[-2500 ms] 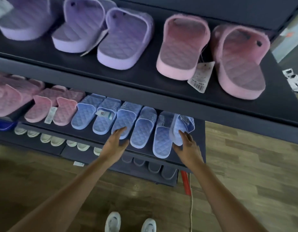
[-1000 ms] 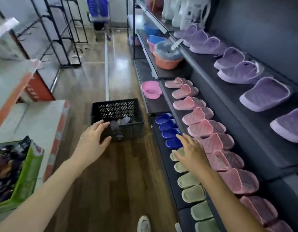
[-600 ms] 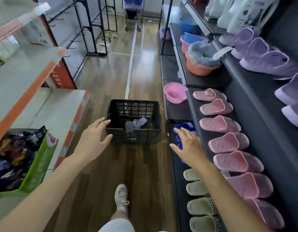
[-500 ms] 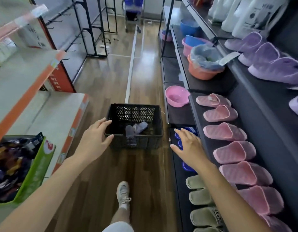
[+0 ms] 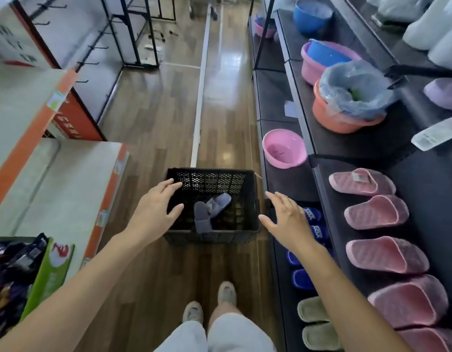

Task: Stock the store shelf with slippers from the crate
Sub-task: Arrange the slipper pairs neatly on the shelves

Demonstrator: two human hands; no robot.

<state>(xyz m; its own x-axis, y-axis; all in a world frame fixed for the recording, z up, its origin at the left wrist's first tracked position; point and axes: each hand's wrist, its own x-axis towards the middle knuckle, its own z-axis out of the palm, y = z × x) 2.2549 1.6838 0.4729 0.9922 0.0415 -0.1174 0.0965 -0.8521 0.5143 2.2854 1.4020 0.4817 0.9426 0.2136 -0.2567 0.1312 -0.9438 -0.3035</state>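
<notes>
Wood-plank floor (image 5: pixel 169 118) runs up a shop aisle, with the dark store shelf (image 5: pixel 336 201) along the 3 o'clock side and a pale orange-edged shelf (image 5: pixel 67 179) at 9 o'clock. Much is cut off or covered. The last of five pink slippers (image 5: pixel 387 254) on the store shelf runs out of frame at 5 o'clock. A lilac slipper (image 5: pixel 443 94) is clipped at 3 o'clock. The right arm (image 5: pixel 346 288) hides part of the blue slippers (image 5: pixel 313 215) on the lowest tier, where four show. Two olive slippers (image 5: pixel 312 309) lie at their 6 o'clock. Further up the shelves sit a pink basin (image 5: pixel 283 151) and an orange basin (image 5: pixel 346 120) lined with a blue bag.

On the floor at 12 o'clock from the person's two shoes (image 5: pixel 193 312) stands the black crate (image 5: pixel 212 236). It holds two grey-blue slippers (image 5: pixel 202 219). One stands on end by the near wall, and the other lies tilted at its 1 o'clock, touching it.

The left hand (image 5: pixel 156 209) is over the crate's 9 o'clock rim with its grip apart, fingers spread, holding nothing. It may touch the rim, but the view does not settle that. The right hand (image 5: pixel 288 219) is just beside the crate's 3 o'clock wall, its grip likewise apart and empty.
</notes>
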